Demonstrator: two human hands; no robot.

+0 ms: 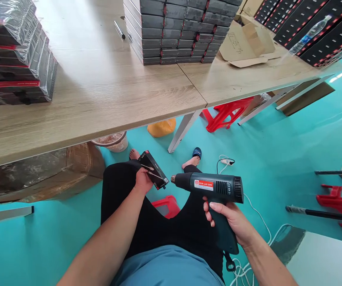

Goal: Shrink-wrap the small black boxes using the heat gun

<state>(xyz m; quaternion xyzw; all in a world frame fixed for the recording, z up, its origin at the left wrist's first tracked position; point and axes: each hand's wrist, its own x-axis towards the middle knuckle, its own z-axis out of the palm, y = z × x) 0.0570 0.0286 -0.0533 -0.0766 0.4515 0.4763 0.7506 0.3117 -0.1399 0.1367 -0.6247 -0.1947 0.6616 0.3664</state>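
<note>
Head view: left hand (143, 180) pinches small black box (153, 170) w/ film just ahead of heat gun (211, 187) nozzle; right hand (230, 222) wrapped round gun grip. Risk: fingertips sit near the nozzle, could scorch; box above lap, film may warp.

We see a wooden table (99, 91) bearing shrink-wrapped boxes (16, 55) at nine o'clock, stacked black boxes (177, 31) at twelve, a pen (119, 29) beside them, and flattened cardboard (245, 45) at two.

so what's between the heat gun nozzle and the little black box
Nothing: in the head view, only a bare gap separates the heat gun nozzle from the black box; trousers lie below.
</note>
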